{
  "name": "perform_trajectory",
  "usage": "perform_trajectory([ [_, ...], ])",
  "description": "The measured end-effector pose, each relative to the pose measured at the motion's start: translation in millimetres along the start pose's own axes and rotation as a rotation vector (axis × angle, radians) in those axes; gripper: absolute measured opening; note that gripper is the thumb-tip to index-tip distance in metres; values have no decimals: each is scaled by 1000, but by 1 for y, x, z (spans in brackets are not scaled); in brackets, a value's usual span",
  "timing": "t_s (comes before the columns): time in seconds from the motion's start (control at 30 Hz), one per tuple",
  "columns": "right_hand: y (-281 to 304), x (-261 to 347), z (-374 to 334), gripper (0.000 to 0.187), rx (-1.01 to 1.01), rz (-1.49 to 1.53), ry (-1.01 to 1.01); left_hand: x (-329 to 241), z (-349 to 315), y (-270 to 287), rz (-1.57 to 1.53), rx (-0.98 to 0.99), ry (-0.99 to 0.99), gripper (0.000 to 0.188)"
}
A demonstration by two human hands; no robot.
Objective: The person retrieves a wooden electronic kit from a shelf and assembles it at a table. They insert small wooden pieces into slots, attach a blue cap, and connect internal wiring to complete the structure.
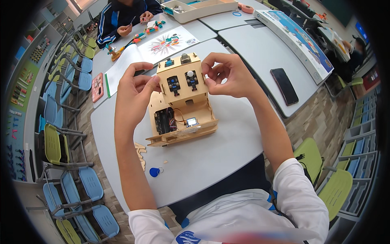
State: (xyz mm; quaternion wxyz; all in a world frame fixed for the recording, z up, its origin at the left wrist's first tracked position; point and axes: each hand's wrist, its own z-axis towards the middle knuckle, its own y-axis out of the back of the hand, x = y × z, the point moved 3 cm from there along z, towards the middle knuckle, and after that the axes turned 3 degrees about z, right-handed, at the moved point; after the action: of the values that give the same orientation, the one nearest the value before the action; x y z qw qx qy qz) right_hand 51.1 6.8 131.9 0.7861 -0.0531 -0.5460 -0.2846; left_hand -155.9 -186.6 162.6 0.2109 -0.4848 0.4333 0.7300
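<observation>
blue chairs (91, 183) stand left of the left hand (136, 91), past the gray table (237, 132). in the head view, the wood top (182, 90) is between both hands, over its base (189, 132). the left hand holds its left edge with thumb and fingers; the right hand (231, 76) pinches the right edge. wires (176, 118) sit below, between the hands. if one hand slips, the top could tip; lifting too far might tug wires loose.
</observation>
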Motion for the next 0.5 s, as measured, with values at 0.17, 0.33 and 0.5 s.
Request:
perform_trajectory([
  [0.17,-3,2,1,18,-18,-18,65,-5,-3,-3,3,-23,-20,34],
  [0.33,-6,-2,0,19,-10,-9,107,-3,-5,-2,6,-15,-11,34],
  [0.5,-9,-4,-3,21,-26,-21,153,-1,-6,-1,6,-1,-5,34],
])
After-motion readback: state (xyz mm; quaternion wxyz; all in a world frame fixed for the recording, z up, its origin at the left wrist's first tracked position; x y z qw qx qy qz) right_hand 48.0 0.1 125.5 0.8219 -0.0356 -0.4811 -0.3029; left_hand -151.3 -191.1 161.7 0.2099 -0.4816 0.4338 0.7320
